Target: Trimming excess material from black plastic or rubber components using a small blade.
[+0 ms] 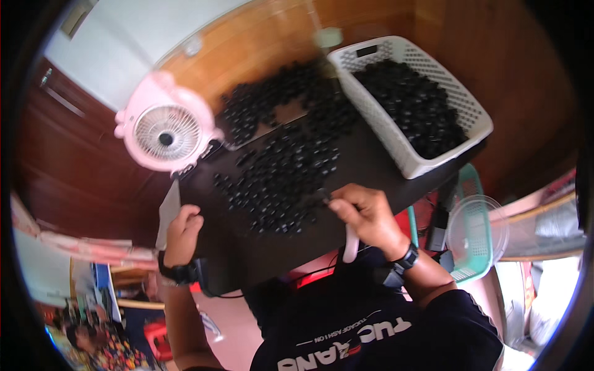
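The white basket stood on the dark table, filled well up with a heap of small black pieces. Many loose black pieces lay on the tabletop to the left of the white basket, the farther ones reaching close to its side and the rest spreading out toward the person. The right hand, on the person's side of the white basket and a little left of it, was closed around a pale pink handle that stuck out below the palm; something small and dark showed at its fingertips, too blurred to make out. The left hand, well to the left of the white basket, had its fingers curled near a flat grey item; whether it gripped that item could not be told. Dark bands circled both wrists. A pink fan stood left of the white basket, beyond the nearer loose pieces. A teal basket sat lower down, on the person's side of the white basket, with a clear round lid overlapping it in the view.
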### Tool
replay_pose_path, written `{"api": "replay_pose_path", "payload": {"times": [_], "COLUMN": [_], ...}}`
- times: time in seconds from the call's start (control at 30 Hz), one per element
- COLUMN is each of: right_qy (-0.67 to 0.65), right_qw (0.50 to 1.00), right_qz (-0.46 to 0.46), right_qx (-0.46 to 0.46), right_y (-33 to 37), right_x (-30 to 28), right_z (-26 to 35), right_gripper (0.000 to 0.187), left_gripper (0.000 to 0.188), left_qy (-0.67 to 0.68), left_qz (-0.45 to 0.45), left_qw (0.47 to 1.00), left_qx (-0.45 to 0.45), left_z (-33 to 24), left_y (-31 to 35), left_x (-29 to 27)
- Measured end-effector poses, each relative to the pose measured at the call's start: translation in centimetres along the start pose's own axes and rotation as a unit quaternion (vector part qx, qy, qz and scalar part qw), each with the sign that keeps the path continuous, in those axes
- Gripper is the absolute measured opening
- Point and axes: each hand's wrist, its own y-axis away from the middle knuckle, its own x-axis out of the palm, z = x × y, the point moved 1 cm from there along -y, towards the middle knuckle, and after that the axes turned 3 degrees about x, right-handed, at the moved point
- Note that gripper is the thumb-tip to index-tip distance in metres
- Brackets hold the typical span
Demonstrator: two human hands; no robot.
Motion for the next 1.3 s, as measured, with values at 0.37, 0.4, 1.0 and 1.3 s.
{"api": "replay_pose_path", "payload": {"times": [0.37,0.4,1.0,1.3], "right_qy": [0.003,0.01,0.063,0.075], "right_qw": [1.0,0.999,0.997,0.995], "right_qz": [-0.018,-0.017,-0.027,-0.03], "right_qx": [0.016,0.035,0.04,0.056], "right_y": [0.2,0.3,0.3,0.5], "right_x": [0.9,0.9,1.2,1.3], "right_z": [-0.4,-0.3,-0.4,-0.4], "right_gripper": [0.017,0.017,0.019,0.021], "left_gripper": [0.034,0.034,0.03,0.03], "left_qy": [-0.269,-0.282,-0.207,-0.177], "left_qz": [0.097,0.088,0.122,0.085], "left_qw": [0.955,0.952,0.97,0.98], "left_qx": [0.085,0.074,0.048,0.029], "left_z": [-4.0,-3.9,-1.6,-0.8], "left_y": [-3.1,-4.0,-6.5,-6.4], "left_x": [2.6,2.5,5.8,5.3]}}
